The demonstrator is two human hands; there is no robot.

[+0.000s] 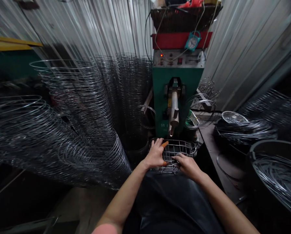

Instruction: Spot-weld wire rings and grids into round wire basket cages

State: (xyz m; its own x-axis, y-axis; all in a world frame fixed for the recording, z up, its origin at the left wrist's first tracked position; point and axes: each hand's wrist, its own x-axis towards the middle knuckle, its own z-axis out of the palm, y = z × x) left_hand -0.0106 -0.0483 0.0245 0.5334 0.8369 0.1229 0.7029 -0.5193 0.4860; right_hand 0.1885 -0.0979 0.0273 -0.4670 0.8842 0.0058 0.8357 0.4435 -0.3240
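Note:
A wire basket (182, 150) with an open grid of metal rods sits in front of me, just below the electrode arm (174, 112) of a green spot welding machine (160, 94). My left hand (156, 154) grips the basket's left side, with orange covers on its thumb and a finger. At the near right part of the grid, my right hand (187, 165) has its fingers curled onto the wires. Whether it also pinches a separate small wire is hidden. The electrode tip hangs above the basket's far rim, apart from both hands.
Tall stacks of wire rings (74, 94) crowd the left side. On the right, a bench (211, 143) bears bundled wire rings (247, 131), and a black tub (254, 156) holds cut wires. A teal clock (193, 41) hangs on the machine. A black apron (172, 201) covers my lap.

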